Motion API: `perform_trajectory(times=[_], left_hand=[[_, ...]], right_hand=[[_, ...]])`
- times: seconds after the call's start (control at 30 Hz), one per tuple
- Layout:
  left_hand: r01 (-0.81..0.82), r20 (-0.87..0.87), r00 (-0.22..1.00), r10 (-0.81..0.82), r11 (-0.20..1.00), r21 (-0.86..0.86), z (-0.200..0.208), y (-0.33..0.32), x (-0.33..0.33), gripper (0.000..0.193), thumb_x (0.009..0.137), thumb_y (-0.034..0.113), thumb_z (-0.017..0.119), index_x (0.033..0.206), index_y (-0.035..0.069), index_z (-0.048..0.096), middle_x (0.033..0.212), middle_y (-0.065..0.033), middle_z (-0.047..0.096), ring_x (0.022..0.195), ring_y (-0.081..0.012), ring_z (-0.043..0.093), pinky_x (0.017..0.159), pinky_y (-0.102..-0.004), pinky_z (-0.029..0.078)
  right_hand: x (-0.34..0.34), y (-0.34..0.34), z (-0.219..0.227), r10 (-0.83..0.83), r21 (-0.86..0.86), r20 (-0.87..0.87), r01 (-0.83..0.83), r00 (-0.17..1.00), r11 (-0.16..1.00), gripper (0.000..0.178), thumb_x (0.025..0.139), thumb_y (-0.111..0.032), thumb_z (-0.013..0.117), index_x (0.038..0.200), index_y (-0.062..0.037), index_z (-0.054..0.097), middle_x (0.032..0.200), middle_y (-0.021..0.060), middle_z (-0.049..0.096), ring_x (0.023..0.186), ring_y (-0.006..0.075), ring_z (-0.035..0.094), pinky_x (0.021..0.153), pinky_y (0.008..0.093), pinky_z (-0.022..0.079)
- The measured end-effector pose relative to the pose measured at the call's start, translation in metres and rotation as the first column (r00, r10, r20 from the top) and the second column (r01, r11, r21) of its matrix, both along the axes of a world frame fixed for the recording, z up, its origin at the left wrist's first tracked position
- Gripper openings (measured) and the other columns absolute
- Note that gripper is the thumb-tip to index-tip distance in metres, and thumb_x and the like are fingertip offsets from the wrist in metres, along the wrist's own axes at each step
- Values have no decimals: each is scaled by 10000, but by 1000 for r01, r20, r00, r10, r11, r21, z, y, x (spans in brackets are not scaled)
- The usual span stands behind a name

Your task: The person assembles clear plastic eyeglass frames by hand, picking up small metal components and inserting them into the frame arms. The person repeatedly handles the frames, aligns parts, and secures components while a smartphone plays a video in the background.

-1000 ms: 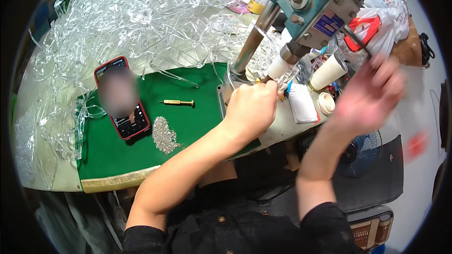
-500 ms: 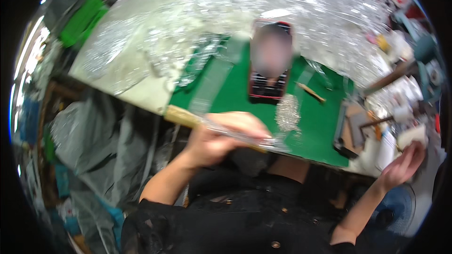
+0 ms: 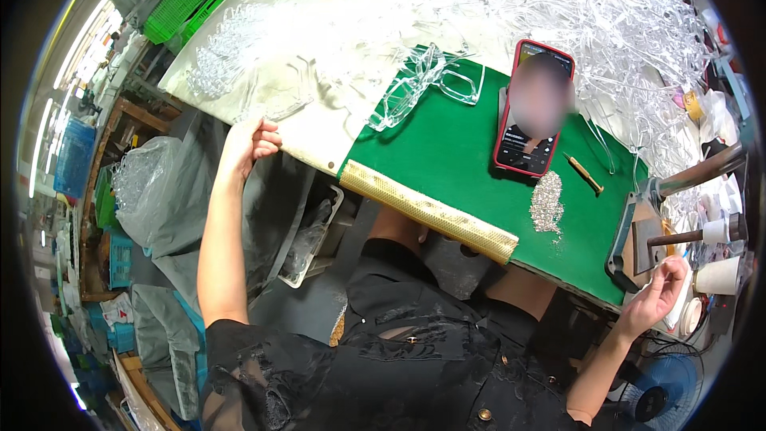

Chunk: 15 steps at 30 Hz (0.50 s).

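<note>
My left hand point(image 3: 254, 144) is at the table's left front edge, fingers curled in at one end of a clear eyeglass frame point(image 3: 297, 101) on the pale tabletop. Far to the right, my right hand point(image 3: 659, 294) is raised beside a small hand press point(image 3: 630, 243), its fingers pinched together; anything in them is too small to make out. Between the hands lies a green mat point(image 3: 447, 160), with a gold textured bar point(image 3: 427, 209) along its front edge. More clear eyeglass frames point(image 3: 423, 88) rest on the mat's far left. A heap of tiny silvery parts point(image 3: 546, 203) lies at its right.
A phone in a red case point(image 3: 533, 108) leans at the mat's back, and a small brass-handled screwdriver point(image 3: 585, 174) lies near it. Clear frames point(image 3: 622, 24) heap across the far table. A white cup point(image 3: 716, 276) stands right of the press, and a blue fan point(image 3: 662, 391) below.
My left hand has swung from over the gold bar to the left table edge, taking the clear frame along. My right hand stays beside the press. The view has shifted and sharpened.
</note>
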<state>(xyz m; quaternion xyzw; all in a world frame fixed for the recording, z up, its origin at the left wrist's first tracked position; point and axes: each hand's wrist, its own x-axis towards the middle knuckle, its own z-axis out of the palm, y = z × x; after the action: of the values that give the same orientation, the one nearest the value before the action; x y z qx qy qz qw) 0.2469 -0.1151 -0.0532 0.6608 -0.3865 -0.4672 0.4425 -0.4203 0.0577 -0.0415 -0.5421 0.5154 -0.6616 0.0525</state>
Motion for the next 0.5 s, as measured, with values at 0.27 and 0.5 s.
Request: perform_trajectory(times=[0.27,0.5], left_hand=[[609,991,18,135,784,-118,65,-17,-198,273,855,316,698,870,43,678,797,-75,678,745,-122,613,642,-282,462],[495,361,855,-373,796,-349,92,-81,-203,361,911,369,573,808,32,654,769,-54,666,665,-109,603,639,-248,448]], right_hand=[[48,-1,9,8,34,11,-8,1000,999,100,863,58,521,925,-19,502,997,64,435,884,140,435,805,233,348],[57,4,7,57,84,-5,-56,998,995,91,869,45,528,935,-16,512,971,61,443,852,133,427,779,230,348]])
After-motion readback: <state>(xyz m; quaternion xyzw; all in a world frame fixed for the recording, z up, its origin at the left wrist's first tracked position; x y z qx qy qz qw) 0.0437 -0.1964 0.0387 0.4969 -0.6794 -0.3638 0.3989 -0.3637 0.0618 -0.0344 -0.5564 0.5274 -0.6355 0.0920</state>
